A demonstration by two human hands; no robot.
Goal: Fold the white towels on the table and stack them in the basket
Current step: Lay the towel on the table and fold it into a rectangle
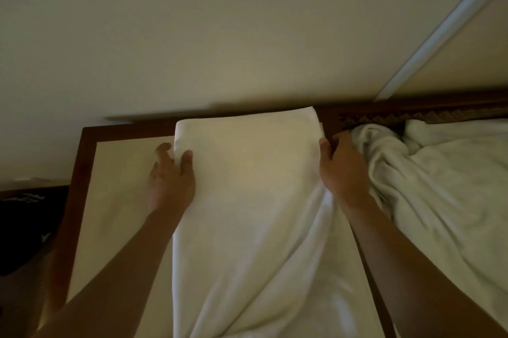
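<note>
Folded towel (pixel 247 186) on the counter (pixel 121 172), centre, far end against the wall (pixel 220 35); left hand (pixel 171 178) on its left edge, right hand (pixel 342 170) on its right; heap of towels (pixel 439 186) further right.

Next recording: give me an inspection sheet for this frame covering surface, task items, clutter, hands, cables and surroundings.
Surface: table with a light top and a dark wooden frame, pushed against the wall.
Task items: white towel lies lengthwise on the table, its near end hanging in folds; no basket in view.
Clutter: heap of crumpled white towels to the right.
Hands: left hand pinches the towel's left edge near the far corner; right hand grips its right edge.
Cables: nothing seen.
Surroundings: plain wall, a pale vertical strip at right, a dark area at lower left, dim light.
</note>
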